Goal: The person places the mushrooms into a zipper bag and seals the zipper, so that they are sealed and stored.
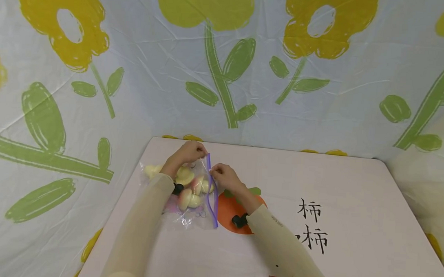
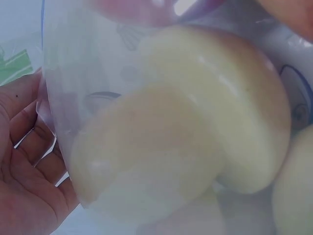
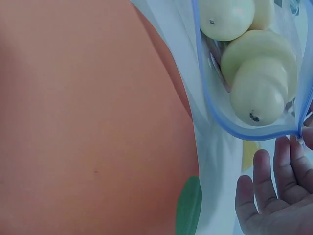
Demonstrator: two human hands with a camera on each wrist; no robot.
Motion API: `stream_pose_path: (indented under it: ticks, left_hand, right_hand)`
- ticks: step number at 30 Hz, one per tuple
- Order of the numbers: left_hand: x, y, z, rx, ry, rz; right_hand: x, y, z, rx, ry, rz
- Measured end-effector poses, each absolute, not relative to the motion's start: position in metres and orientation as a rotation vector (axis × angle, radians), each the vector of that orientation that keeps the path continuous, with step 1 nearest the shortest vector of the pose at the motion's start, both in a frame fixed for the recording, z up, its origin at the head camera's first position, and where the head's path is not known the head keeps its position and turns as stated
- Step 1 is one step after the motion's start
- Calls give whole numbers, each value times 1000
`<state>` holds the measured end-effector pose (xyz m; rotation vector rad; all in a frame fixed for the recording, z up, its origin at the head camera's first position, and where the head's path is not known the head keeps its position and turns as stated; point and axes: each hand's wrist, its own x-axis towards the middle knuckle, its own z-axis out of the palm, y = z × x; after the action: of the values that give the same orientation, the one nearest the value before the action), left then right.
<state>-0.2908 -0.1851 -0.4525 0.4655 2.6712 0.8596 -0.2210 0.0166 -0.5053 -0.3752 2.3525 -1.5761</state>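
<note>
A clear zip bag (image 1: 201,219) with a purple-blue zip strip (image 3: 239,134) lies at the table's far left, its mouth gaping toward the right. Inside are several toy mushrooms (image 1: 190,199), pale yellow with some pinkish caps; one mushroom (image 2: 205,107) fills much of the left wrist view. At the far end of the strip, my left hand (image 1: 189,152) pinches the bag's corner. My right hand (image 1: 226,177) pinches the zip strip a little nearer, between thumb and fingertips, its other fingers (image 3: 263,171) spread loosely.
The pale table mat (image 1: 352,192) carries a printed orange persimmon (image 1: 228,216) beside the bag and black characters (image 1: 312,239) farther right. A flower-patterned cloth (image 1: 136,62) hangs behind and left of the table. Dark wrist cameras (image 1: 239,221) sit below both hands.
</note>
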Motion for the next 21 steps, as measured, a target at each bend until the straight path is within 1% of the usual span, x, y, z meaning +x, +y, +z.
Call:
stream_pose_path:
  ticks: [21]
  left_hand:
    - [-291, -183, -449, 463, 2687, 878]
  right_hand:
    - [-203, 22, -502, -378, 2343, -1535]
